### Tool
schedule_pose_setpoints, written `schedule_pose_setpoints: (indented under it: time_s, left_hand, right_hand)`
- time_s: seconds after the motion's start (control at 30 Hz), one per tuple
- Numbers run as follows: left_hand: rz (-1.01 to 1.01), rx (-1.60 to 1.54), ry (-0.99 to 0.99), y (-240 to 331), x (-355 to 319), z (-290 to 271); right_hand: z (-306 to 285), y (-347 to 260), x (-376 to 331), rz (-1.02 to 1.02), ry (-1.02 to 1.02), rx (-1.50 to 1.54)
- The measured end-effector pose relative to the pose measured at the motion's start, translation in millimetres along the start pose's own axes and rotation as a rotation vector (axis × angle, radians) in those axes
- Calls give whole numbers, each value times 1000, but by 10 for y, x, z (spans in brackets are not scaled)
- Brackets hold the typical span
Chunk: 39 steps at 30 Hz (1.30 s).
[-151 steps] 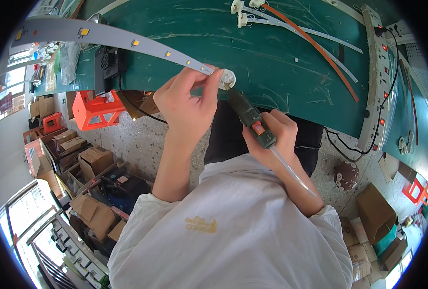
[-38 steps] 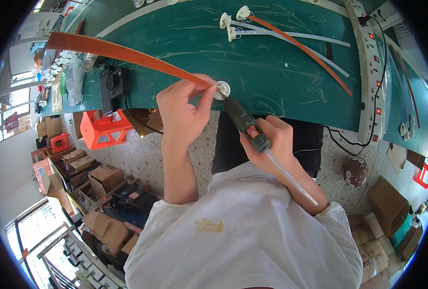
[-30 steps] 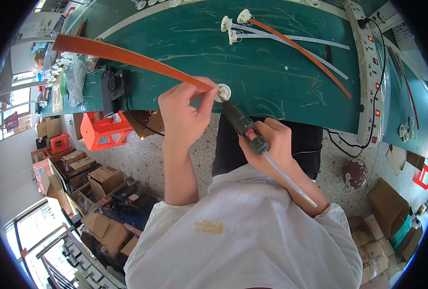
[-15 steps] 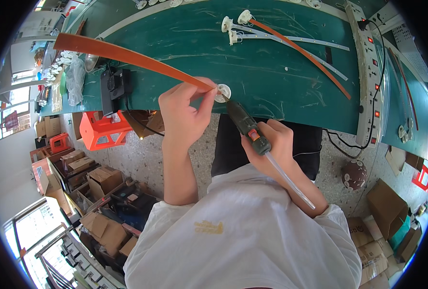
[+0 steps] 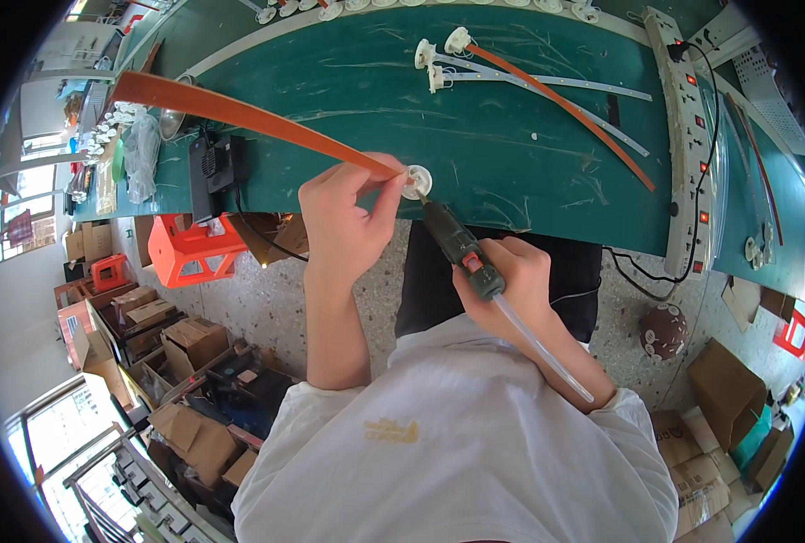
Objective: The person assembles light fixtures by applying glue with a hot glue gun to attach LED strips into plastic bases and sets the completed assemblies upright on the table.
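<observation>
Pinched in the fingers of my left hand [image 5: 348, 213] is one end of an orange-backed strip [image 5: 239, 115], which rises away to the upper left. That end meets a round white cap [image 5: 417, 184] on the table near its front edge. My right hand [image 5: 508, 282] is wrapped round a dark green glue gun [image 5: 457, 242] with a red part on its side. Its nozzle points at the cap and appears to touch or nearly touch it. A clear glue stick [image 5: 547, 351] sticks out of the gun's back end.
Several strips with white caps [image 5: 457, 41] lie at the far right of the green table [image 5: 348, 100]. A power strip [image 5: 687, 136] runs along the right edge. A black adapter [image 5: 217, 167] sits at the left. Red stools [image 5: 190, 253] and cardboard boxes [image 5: 194, 344] stand on the floor.
The view has shifted slightly. My left hand still pinches the strip at the cap, and the glue gun stays with its nozzle at the cap, its body shifted slightly left.
</observation>
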State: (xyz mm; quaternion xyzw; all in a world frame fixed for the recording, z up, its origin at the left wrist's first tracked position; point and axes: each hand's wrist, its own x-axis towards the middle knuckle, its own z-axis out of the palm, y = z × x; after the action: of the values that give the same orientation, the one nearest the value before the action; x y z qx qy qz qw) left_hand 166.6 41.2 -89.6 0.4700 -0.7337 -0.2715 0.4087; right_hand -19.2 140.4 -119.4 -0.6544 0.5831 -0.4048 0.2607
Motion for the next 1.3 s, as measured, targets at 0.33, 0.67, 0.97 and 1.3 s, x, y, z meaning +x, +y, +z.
schedule_pose_setpoints:
  time_s: [0.33,0.67,0.97,1.3]
  left_hand:
    - [-14,-67,9,-21,21,-77]
    - [-24,180,410,-701,1478,-615]
    - [-38,414,452,-1525,2364,-653]
    - [-138,436,384,-1524,2476,-564]
  right_hand:
    - [-230,7,169,153,-88,350]
    - [-732,770,252,-83,222,287]
    - [-679,779,356,-154,266,253]
    - [-673,752,390,-114,232,296]
